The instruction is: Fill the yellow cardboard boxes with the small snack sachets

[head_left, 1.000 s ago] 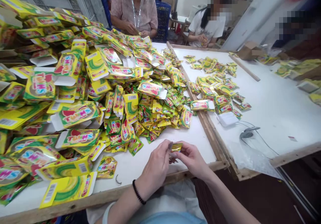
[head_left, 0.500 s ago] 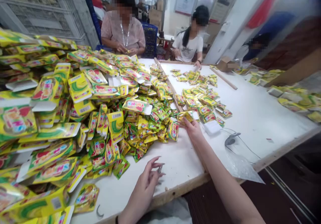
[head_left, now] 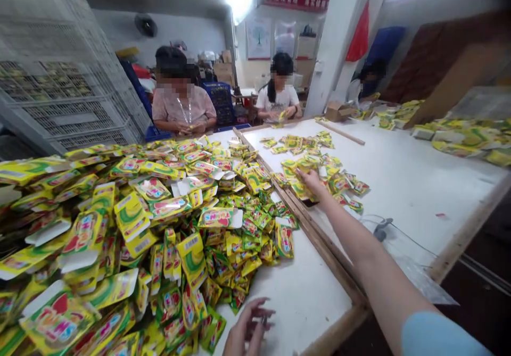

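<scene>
Compared with the earlier frame, the view is being carried higher, and more of the room is being shown beyond the counter (head_left: 403, 201). The right hand (head_left: 312, 182) is being held further out across the wooden divider rail (head_left: 315, 239), with its fingers loosely spread and pressed onto a heap of small foil sachets (head_left: 307, 170). Whether a sachet is being gripped cannot be told. The left hand (head_left: 245, 332) is being kept low at the near edge of the counter, half open with its fingers curled. Something small and dark appears to be held between its fingers, but it is too small to be named.

The sachets are being left in two lots, one beyond the rail and one in front of it, where they are mixed into a large mound of flat yellow cartons (head_left: 131, 217) printed with green and red.

Stacked white lattice crates (head_left: 67, 84) are being shown at the left, and a blue crate (head_left: 217, 100) is being shown further back, but their contents cannot be made out. A cardboard box (head_left: 337, 111) is being kept at the far end of the counter, and its contents are hidden too. Beyond the mound, a seated co-worker (head_left: 179, 111) in a pink blouse and another (head_left: 277, 98) in a white T-shirt are being shown with their hands at work.
</scene>
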Demonstrator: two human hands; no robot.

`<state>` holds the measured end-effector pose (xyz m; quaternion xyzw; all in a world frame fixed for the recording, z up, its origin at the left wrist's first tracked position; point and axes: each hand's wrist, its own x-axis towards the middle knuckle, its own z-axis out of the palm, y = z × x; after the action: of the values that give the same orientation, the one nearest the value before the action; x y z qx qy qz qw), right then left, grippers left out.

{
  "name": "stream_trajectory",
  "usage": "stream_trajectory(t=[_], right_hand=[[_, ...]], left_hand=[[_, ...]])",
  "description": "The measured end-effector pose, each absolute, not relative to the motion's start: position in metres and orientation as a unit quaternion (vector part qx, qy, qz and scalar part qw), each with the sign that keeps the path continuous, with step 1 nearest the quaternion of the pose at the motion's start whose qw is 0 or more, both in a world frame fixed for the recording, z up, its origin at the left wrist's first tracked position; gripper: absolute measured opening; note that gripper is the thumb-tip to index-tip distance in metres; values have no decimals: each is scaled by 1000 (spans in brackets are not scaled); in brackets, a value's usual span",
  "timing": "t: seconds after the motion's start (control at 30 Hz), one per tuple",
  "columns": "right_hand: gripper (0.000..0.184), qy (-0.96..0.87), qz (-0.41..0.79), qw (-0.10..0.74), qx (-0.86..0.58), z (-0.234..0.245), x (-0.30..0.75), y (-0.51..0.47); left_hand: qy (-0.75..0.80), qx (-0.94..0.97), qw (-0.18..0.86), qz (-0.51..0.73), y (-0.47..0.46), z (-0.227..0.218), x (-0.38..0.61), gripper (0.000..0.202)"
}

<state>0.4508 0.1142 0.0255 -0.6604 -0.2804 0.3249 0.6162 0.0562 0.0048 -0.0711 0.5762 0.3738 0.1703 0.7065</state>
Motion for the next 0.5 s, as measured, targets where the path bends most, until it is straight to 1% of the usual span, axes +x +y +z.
stream_trajectory(t=[0.1,0.23,0.3,0.37,0.5], right_hand=[[29,-318,389,563,-656,22,438,87],[41,-362,491,480,-630,-6,390,42],[43,-364,503,467,-630,-21,371,29],[43,-359,500,470,-633,-31,359,21],[36,-356,510,473,-624,-27,338,-6]], left_hand=[[344,608,694,174,0,-46,63,48],[333,605,708,148,0,-37,69,42],[328,624,694,146,4,-35,72,38],[318,667,657,147,9,-29,73,35],[312,728,580,189,17,-9,72,36]])
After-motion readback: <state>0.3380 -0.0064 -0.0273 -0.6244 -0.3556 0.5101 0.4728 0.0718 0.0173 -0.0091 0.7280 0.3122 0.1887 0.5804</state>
